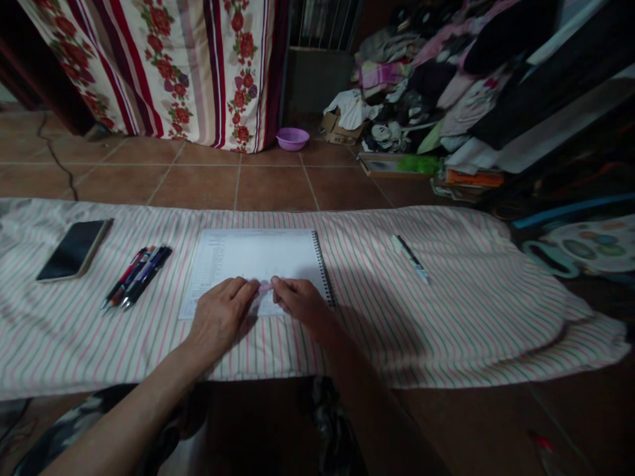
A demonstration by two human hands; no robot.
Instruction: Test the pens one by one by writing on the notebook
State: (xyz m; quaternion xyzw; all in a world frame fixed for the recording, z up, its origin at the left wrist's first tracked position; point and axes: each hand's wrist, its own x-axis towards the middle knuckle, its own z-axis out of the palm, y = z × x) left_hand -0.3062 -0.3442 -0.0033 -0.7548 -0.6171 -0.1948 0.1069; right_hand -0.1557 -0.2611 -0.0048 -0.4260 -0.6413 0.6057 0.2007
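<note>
A white spiral notebook [258, 254] lies open on a striped cloth [446, 311]. My left hand [221, 316] and my right hand [300, 304] rest on its near edge, fingertips meeting. Between them both hands pinch a small pink object [265, 287], too small to name. Both hands are closed in a pinch.
Several pens [137, 276] lie left of the notebook, and a dark phone [74, 250] further left. A single pen [411, 259] lies to the right. Beyond the cloth are a tiled floor, a purple bowl [292, 138], a floral curtain [163, 66] and a clothes pile [426, 79].
</note>
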